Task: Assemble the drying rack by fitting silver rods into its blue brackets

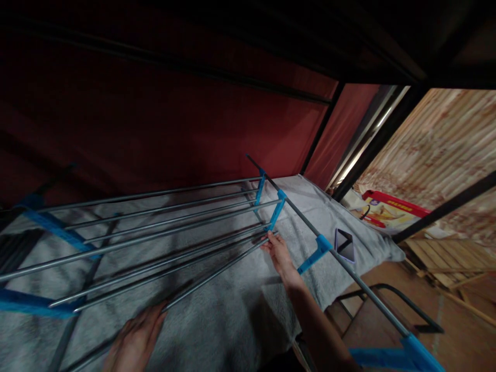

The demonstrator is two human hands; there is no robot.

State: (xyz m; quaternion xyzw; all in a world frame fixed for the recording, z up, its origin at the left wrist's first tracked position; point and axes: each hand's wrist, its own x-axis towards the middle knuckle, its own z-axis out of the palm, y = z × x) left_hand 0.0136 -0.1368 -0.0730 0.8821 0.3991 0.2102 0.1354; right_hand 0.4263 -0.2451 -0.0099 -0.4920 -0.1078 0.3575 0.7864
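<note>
Rods (155,235) at frame centre: smooth grey metal with a dull sheen, joined by matt blue plastic brackets (277,212). Blanket (232,310) beneath: grey, nappy, matt cloth. Phone (344,245) at right: glossy screen; pallet (437,256) at far right: rough bare wood.

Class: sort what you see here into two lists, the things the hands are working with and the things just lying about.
In use: left hand and right hand on a metal rod; rack frame; blue connector.
Lying about: phone; grey blanket; red-edged box.

My left hand (135,338) and right hand (277,253) grip one metal rod (217,274) of the rack, over the grey blanket (240,310).
</note>
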